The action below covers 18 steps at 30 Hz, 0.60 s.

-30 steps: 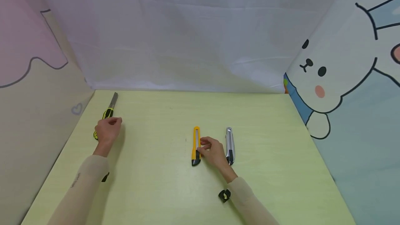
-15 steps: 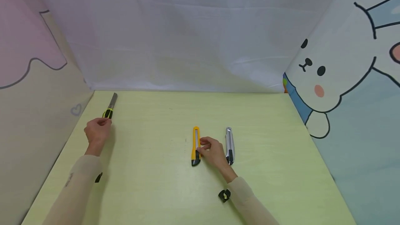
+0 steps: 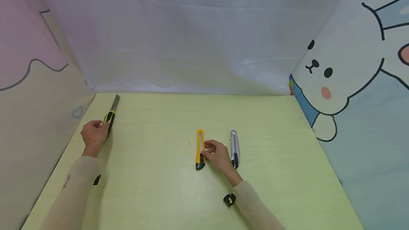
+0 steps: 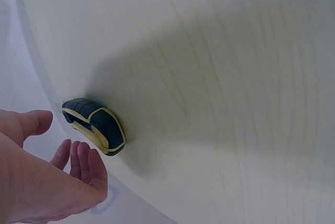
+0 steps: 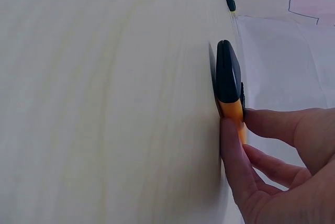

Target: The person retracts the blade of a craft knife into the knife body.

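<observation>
At the left of the table (image 3: 159, 194), a black and lime-yellow utility knife (image 3: 110, 116) lies with its wide blade out. My left hand (image 3: 93, 134) is right beside its handle and partly covers it. In the left wrist view the thumb and fingers are spread apart by the knife's end, nothing between them. Near the middle lies an orange-yellow utility knife (image 3: 200, 141) with a black end and slider. My right hand (image 3: 218, 156) pinches it, thumb at the slider and a finger along the side, as the right wrist view shows. A silver utility knife (image 3: 234, 144) lies behind that wrist.
White cloth (image 3: 191, 45) hangs along the table's back edge. Printed panels stand on both sides, with a cartoon rabbit (image 3: 345, 81) on the right one. A small black strap piece (image 3: 229, 200) shows at the right sleeve.
My left hand has shifted left, off the top of the handle, uncovering more of the black and lime-yellow knife. My right hand and the other knives stay put.
</observation>
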Each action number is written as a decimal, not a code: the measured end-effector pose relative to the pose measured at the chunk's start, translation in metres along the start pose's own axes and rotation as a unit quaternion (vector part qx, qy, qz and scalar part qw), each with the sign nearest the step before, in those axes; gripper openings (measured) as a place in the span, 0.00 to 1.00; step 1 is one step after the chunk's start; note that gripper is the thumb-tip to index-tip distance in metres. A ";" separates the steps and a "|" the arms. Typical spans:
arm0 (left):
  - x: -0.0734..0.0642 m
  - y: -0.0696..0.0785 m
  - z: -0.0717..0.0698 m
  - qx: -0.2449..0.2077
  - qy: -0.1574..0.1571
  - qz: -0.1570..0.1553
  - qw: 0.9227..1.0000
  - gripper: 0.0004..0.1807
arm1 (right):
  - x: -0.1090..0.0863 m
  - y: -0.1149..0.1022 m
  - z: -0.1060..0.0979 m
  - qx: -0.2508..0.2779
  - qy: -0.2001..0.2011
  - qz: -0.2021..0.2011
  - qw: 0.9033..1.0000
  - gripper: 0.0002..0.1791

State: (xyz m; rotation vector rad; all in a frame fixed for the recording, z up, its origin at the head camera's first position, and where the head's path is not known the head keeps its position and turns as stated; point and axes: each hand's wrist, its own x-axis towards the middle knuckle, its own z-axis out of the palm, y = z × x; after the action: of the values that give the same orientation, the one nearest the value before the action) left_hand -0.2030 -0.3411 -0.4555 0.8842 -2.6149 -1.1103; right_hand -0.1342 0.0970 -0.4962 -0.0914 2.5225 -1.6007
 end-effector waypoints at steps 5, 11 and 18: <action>0.001 -0.005 0.000 -0.018 -0.010 -0.017 1.000 0.30 | 0.001 0.001 0.000 0.001 0.001 0.004 1.000 0.19; 0.002 -0.010 0.000 -0.003 -0.013 -0.010 1.000 0.29 | 0.001 0.002 0.001 -0.003 0.000 0.007 1.000 0.19; 0.004 -0.017 0.000 0.017 -0.013 0.008 1.000 0.27 | 0.001 0.002 0.001 -0.003 0.003 0.007 1.000 0.19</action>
State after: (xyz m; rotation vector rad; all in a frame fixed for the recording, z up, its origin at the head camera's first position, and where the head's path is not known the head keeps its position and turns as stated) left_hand -0.1986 -0.3529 -0.4681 0.8588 -2.6637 -1.0839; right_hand -0.1355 0.0966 -0.4983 -0.0709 2.5258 -1.5915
